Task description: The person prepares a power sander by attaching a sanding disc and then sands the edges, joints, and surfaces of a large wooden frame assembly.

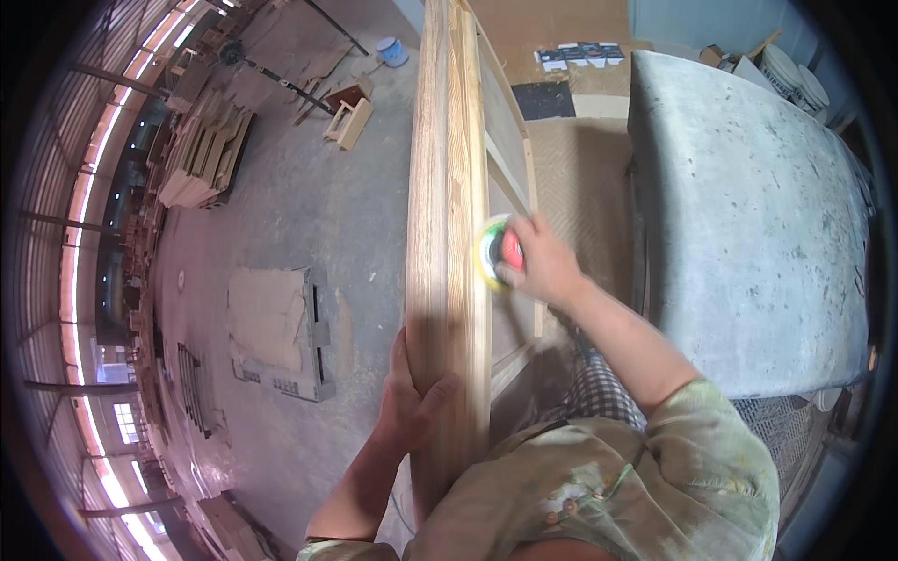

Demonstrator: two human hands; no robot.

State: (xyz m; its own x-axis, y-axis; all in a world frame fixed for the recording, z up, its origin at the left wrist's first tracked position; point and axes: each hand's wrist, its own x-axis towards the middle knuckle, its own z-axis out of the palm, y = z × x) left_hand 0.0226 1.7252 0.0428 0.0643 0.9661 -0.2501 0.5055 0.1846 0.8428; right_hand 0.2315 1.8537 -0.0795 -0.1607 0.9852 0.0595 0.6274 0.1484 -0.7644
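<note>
A long wooden frame piece (449, 210) with moulded edges runs from the top of the view down to my body. My left hand (414, 407) grips its near end, with the thumb on top and the fingers over the left side. In my right hand (544, 259) is a round tool with a red grip and a yellow-green rim (487, 256), blurred; its exact kind I cannot tell. The tool is at the right edge of the wood. Thinner wooden rails and panels (508, 168) extend below the piece on its right side.
A large grey padded or covered block (758, 224) stands to the right. On the concrete floor at left are a covered low platform (270, 322), stacked boards (210, 151), a small wooden stool (349, 123) and a blue-white bucket (391, 52). Flattened cartons (580, 54) lie ahead.
</note>
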